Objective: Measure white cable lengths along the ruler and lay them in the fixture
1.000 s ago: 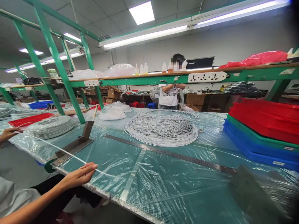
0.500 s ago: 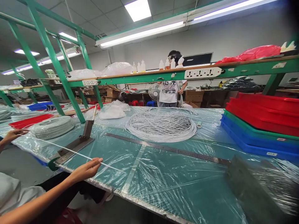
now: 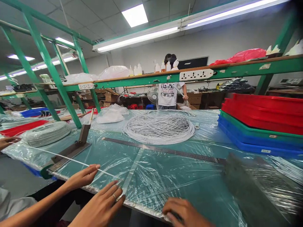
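Entered view | left hand (image 3: 104,203) outstretched near cable (image 3: 107,173) | right hand (image 3: 186,212) curled

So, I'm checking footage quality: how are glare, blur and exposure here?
Head view, near: glare streaks the plastic film, making the tip of the white strand hard to pick out; head view, top: the ceiling panel is blown out; head view, lower right: the dark green piece looks blurred.

The counter (image 3: 201,186) (green, w/ clear plastic sheet (image 3: 151,194) on top) carries wire coils (image 3: 161,129), metal ruler (image 3: 163,150) & stacked trays (image 3: 262,121).
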`<state>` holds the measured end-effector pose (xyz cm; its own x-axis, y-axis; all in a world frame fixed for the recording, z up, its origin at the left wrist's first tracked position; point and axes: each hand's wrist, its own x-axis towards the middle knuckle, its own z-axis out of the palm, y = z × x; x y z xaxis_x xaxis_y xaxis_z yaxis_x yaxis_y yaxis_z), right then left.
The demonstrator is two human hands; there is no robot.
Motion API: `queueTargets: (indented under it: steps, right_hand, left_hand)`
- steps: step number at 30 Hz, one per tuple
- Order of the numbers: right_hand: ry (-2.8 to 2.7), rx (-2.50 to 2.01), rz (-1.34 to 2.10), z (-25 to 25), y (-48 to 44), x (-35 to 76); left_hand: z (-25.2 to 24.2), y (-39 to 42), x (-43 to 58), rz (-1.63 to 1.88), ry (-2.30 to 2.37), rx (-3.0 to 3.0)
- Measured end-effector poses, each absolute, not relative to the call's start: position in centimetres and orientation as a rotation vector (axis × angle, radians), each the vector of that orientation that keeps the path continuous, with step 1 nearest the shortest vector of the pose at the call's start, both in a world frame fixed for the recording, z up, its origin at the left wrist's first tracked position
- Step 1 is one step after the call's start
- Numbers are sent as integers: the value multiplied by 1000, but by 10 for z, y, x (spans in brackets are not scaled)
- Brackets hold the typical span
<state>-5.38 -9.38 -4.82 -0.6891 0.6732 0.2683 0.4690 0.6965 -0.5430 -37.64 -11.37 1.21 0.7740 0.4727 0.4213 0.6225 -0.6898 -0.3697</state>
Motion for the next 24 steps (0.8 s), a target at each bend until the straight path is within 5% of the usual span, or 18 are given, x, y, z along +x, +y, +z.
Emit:
queueTargets:
  steps: [15,24]
  right_hand:
    - [-1996,-958,886,-67,59,-76]
    - [-2020,-975,816,-96,74,-79]
  left_hand:
    - [5,-92,-411,-140,-740,-2477]
    - [-6,-97,-411,-4,-713,-2402]
